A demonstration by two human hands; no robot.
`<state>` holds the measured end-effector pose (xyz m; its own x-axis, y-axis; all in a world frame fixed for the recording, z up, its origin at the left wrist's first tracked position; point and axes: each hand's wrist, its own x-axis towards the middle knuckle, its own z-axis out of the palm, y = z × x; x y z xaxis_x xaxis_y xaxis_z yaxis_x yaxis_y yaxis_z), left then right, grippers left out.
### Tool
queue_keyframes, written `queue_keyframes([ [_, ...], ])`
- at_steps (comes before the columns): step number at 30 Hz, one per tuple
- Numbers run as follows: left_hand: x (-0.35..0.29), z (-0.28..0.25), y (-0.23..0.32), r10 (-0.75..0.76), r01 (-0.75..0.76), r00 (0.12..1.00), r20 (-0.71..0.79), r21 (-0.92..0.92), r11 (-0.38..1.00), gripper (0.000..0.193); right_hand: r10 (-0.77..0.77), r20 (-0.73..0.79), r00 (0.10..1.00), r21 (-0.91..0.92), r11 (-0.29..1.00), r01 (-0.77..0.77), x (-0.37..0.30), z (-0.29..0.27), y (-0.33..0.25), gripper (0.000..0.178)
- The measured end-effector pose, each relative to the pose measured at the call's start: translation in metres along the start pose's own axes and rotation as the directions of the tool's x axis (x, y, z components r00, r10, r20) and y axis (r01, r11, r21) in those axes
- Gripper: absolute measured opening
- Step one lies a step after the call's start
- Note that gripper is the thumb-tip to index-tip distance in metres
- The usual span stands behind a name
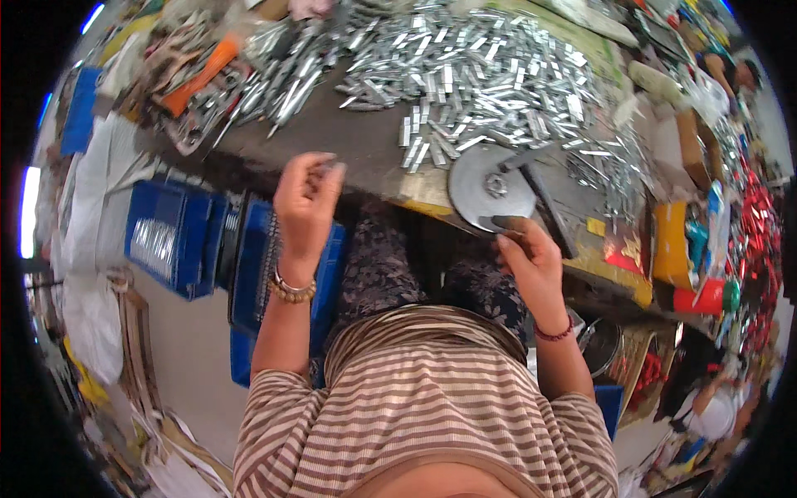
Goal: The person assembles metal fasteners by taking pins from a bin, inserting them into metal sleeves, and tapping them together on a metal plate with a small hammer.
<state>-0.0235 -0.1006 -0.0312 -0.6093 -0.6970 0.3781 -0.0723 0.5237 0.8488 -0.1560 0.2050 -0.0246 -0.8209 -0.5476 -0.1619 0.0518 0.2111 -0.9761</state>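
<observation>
My left hand [304, 207] is raised in front of the bench edge, its fingers curled in and the thumb close to the fingertips. Whatever it may hold is too small or hidden to make out. At the near rim of a round grey metal disc [475, 192] is my right hand [535, 256]. Its fingers are bent toward the thumb, and a forefinger tip looks dark; I cannot make out what lies between them. A dark metal bar [548, 203] slants beside the disc. Beyond it spreads a large heap of small shiny metal pieces [465, 79].
Longer metal rods [290, 95] and an orange-handled tool [199, 76] lie at the bench's left. Blue bins [178, 270] stand low on my left, one holding metal pieces. A yellow box [671, 241] and a red can [701, 297] stand at the right.
</observation>
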Motion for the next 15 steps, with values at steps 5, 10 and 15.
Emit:
queue_keyframes([
  [5,0.014,0.063,0.042,0.205,-0.294,0.926,0.317,0.263,0.919,0.03,-0.057,0.021,0.998,-0.037,0.998,0.058,-0.008,-0.004,-0.004,0.019],
  [10,0.018,0.067,0.045,0.1,-0.274,0.921,0.377,0.443,0.853,0.024,-0.251,-0.061,0.966,-0.234,0.945,0.231,-0.022,-0.032,-0.009,0.02],
  [15,0.022,0.062,0.045,0.026,-0.229,0.92,0.391,0.482,0.846,0.016,-0.47,-0.248,0.847,-0.698,0.693,0.18,-0.007,-0.085,-0.011,0.019],
])
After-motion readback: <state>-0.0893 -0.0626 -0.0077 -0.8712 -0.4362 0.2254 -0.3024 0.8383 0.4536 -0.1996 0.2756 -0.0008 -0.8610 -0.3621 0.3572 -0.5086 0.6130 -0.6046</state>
